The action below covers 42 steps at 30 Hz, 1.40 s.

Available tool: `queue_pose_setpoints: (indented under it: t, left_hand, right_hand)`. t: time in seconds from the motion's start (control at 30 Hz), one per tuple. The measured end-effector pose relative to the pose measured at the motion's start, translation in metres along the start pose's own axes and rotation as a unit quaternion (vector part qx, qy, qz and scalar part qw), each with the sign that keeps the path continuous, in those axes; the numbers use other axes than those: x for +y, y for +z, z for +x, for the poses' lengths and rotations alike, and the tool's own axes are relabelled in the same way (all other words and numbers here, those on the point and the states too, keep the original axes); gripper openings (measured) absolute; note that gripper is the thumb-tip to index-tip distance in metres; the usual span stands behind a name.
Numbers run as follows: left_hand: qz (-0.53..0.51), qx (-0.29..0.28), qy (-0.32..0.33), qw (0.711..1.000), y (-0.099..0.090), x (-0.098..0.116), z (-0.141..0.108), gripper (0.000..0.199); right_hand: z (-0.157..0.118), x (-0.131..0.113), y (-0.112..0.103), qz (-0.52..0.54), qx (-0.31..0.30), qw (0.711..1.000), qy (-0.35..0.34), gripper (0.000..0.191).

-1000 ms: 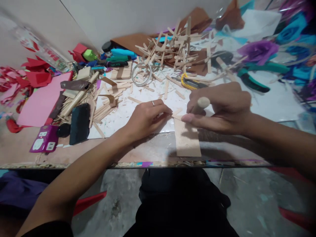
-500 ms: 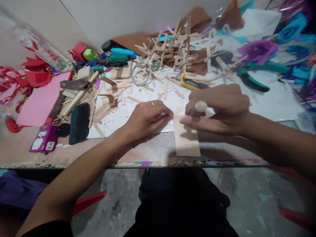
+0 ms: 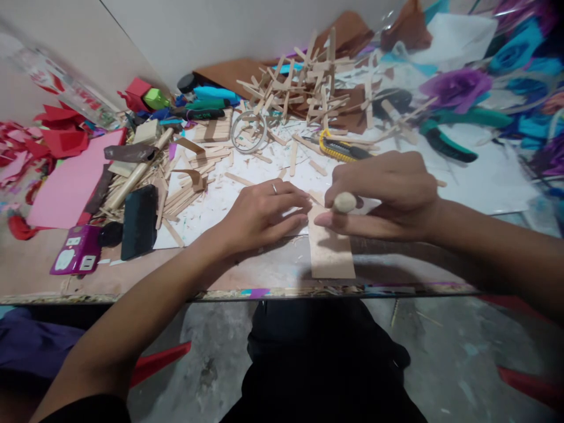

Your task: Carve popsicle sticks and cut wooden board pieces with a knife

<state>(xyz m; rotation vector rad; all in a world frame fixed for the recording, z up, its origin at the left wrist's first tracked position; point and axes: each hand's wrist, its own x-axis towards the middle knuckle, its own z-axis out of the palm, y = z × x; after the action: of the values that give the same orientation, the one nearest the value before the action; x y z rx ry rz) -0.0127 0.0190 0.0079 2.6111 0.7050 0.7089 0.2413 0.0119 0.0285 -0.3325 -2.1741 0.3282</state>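
A flat pale wooden piece (image 3: 332, 258) lies near the table's front edge. My left hand (image 3: 268, 214), with a ring on one finger, rests at its upper left, fingertips pressed near its edge; whether they pinch anything is too small to tell. Above the piece, my right hand (image 3: 379, 197) is closed round a round-ended tool handle (image 3: 344, 202) seen end-on. The working end of the tool is hidden by the hand. A thin wooden stick (image 3: 318, 201) lies between the two hands at the top of the piece.
Behind my hands lie a yellow-and-black cutter (image 3: 341, 147), a tape roll (image 3: 249, 131) and a heap of craft sticks (image 3: 304, 88). Green-handled pliers (image 3: 449, 141) are at the right. A dark phone (image 3: 140, 222) and a purple box (image 3: 77, 249) sit at the left.
My right hand has shifted slightly left with the tool handle, and the handle is tilted a little differently. The fingers of my left hand have shifted slightly at the piece's edge.
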Motion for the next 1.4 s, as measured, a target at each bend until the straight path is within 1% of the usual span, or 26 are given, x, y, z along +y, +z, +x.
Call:
queue_pose_setpoints:
  t: [0.27, 0.33, 0.5, 0.87, 1.1, 1.3, 1.4]
  left_hand:
    - [0.0, -0.038, 0.007, 0.999, -0.0007, 0.0027, 0.0, 0.023]
    - [-0.006, -0.05, 0.011, 0.999, -0.0008, 0.0032, 0.0006, 0.024]
    - [-0.013, -0.071, 0.011, 0.997, -0.002, 0.004, 0.0019, 0.026]
    - [-0.006, -0.083, 0.01, 0.997, -0.0027, 0.0046, 0.0021, 0.029]
    - [-0.005, -0.082, 0.012, 0.997, -0.0023, 0.0047, 0.003, 0.027]
    - [0.0, -0.09, -0.006, 0.996, -0.0019, 0.0054, 0.0026, 0.031]
    - [0.004, -0.101, 0.002, 0.995, -0.0025, 0.0054, 0.003, 0.033]
  right_hand:
    - [0.0002, 0.0004, 0.0005, -0.014, 0.004, 1.0, -0.012, 0.025]
    - [0.0002, 0.0004, 0.0001, -0.018, -0.004, 1.0, -0.012, 0.027]
    - [0.0008, -0.0001, -0.0005, -0.021, -0.012, 1.0, -0.017, 0.024]
    - [-0.0002, 0.0002, -0.0021, -0.026, -0.02, 0.999, -0.023, 0.02]
    - [-0.0012, -0.0026, -0.0012, -0.013, -0.024, 1.0, -0.008, 0.02]
    - [-0.0009, -0.0019, -0.0007, -0.01, -0.021, 1.0, -0.016, 0.021]
    - [-0.0018, -0.0014, -0.0009, -0.019, -0.023, 0.999, -0.018, 0.022]
